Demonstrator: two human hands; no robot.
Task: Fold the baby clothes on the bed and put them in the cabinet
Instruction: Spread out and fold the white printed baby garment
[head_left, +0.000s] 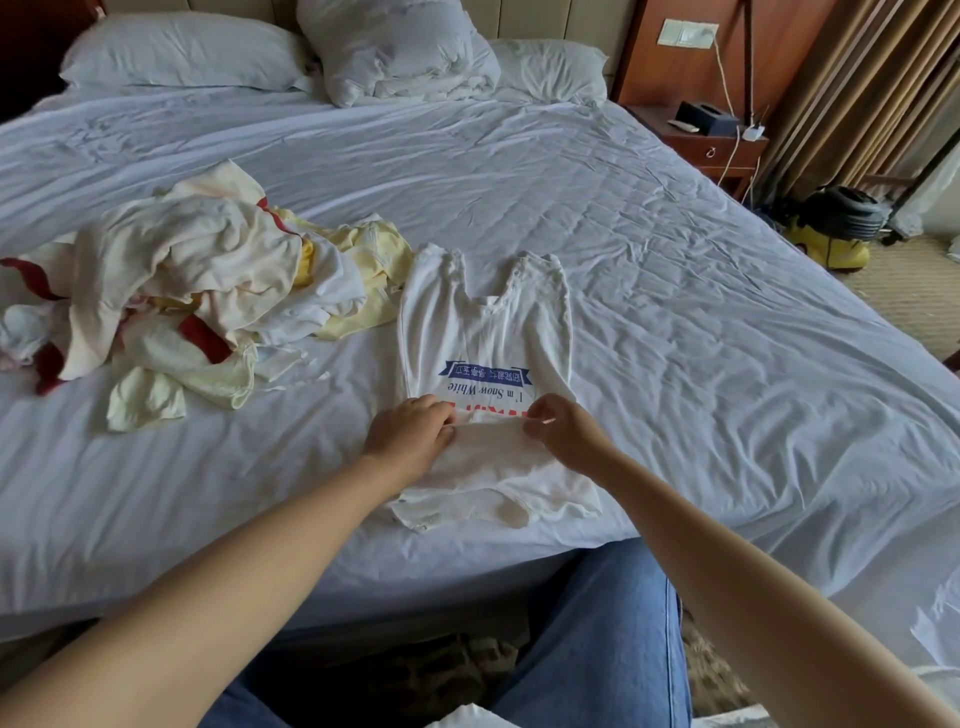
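Romper (483, 332) mid-fold: my left hand (410, 436) and right hand (563, 436) pinch its folded-over edge; next I'd smooth that fold flat.

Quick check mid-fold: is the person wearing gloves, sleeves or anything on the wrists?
No. The left hand and right hand are bare: no gloves, rings, watch or bracelet show. The left forearm and right forearm are uncovered to the frame edge, no sleeve visible. Blue denim trousers below.
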